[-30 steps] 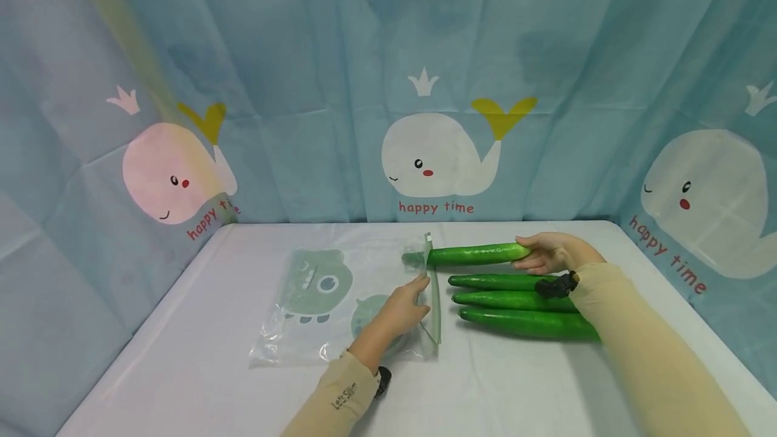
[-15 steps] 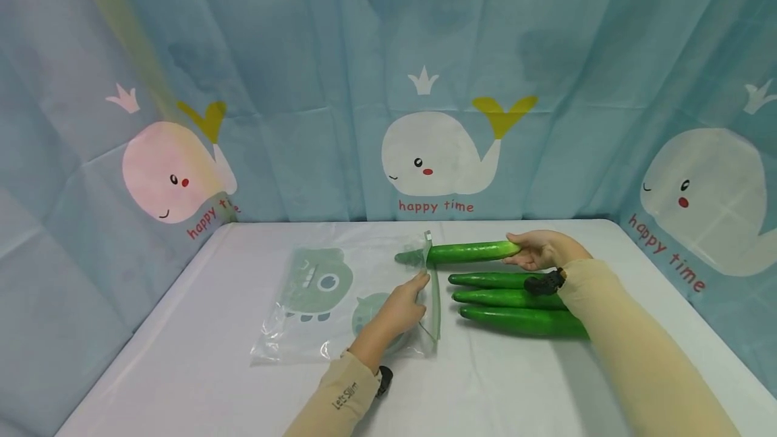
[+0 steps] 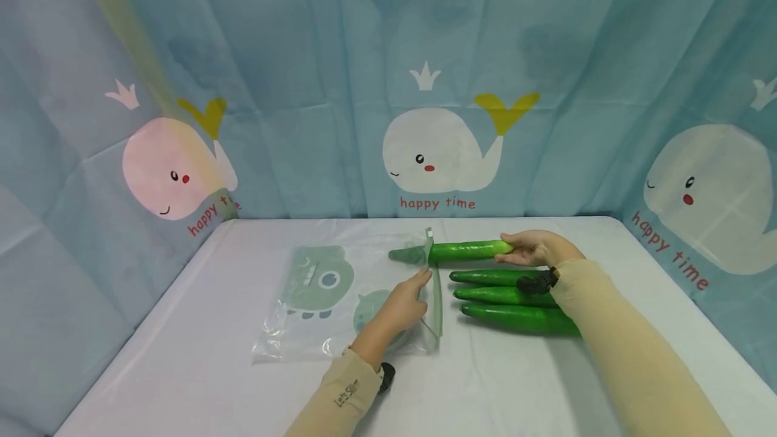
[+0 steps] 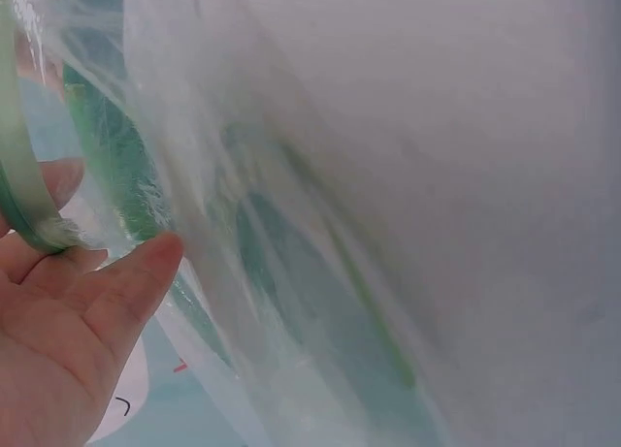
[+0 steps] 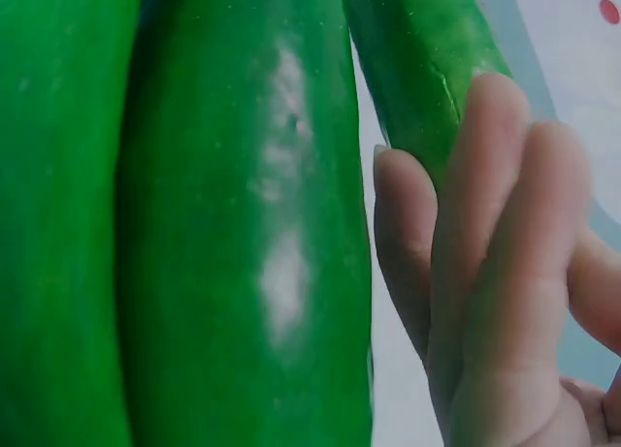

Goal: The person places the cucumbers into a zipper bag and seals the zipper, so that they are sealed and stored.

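Observation:
A clear zip bag (image 3: 346, 302) with green monster prints lies flat on the table, its green zip edge (image 3: 438, 309) facing right. My left hand (image 3: 403, 305) is at the bag's mouth; in the left wrist view its fingers (image 4: 66, 180) curl round the green zip strip (image 4: 17, 166). My right hand (image 3: 531, 248) grips the right end of a green cucumber (image 3: 464, 251). That cucumber's narrow tip is inside the bag, showing through the plastic. The right wrist view has my fingers (image 5: 490, 117) along the end of the held cucumber (image 5: 417, 59).
Three more cucumbers (image 3: 516, 319) lie side by side on the white table (image 3: 485, 383), just in front of the held one and partly under my right wrist. A blue curtain (image 3: 303, 154) with printed whales stands behind and at both sides.
My right hand has moved left with the cucumber, whose tip reaches further into the bag. My left hand has stayed at the bag's mouth.

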### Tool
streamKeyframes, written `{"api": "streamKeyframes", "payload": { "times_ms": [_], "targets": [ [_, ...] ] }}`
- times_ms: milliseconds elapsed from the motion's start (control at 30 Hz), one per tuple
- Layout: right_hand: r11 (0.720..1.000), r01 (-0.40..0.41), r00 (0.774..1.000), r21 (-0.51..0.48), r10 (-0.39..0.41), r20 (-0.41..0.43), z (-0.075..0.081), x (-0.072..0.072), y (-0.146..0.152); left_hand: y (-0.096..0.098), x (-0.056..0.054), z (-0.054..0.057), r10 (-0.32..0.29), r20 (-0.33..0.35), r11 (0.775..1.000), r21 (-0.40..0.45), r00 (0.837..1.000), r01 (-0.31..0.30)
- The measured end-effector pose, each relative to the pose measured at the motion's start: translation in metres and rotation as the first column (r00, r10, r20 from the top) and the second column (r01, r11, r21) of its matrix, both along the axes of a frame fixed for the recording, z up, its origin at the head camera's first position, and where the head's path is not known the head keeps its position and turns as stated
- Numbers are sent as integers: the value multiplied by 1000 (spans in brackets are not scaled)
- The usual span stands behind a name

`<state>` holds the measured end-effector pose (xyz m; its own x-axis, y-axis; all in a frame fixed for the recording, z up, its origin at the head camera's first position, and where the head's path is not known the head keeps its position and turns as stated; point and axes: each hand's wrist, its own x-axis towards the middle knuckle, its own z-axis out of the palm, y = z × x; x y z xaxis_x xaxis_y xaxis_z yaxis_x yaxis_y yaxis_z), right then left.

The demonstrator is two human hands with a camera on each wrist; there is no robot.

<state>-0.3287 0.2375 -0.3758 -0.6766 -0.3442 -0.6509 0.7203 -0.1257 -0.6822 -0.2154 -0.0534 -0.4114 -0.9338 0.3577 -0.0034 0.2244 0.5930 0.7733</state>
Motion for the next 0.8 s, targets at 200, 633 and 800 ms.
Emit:
{"api": "streamKeyframes", "payload": {
  "times_ms": [200, 633, 800],
  "targets": [
    [1000, -5, 1000, 2, 5, -9, 1, -2, -5, 0, -1, 2, 2, 4, 1000, 6, 1000, -2],
    [995, 85, 996, -50, -84, 29, -1, -4, -23, 0, -4, -1, -18, 13, 999, 44, 1000, 17],
    [995, 81, 996, -50, -80, 34, -4, -6, -28, 2, -4, -2, -29, 9, 999, 41, 1000, 28]
  ]
}}
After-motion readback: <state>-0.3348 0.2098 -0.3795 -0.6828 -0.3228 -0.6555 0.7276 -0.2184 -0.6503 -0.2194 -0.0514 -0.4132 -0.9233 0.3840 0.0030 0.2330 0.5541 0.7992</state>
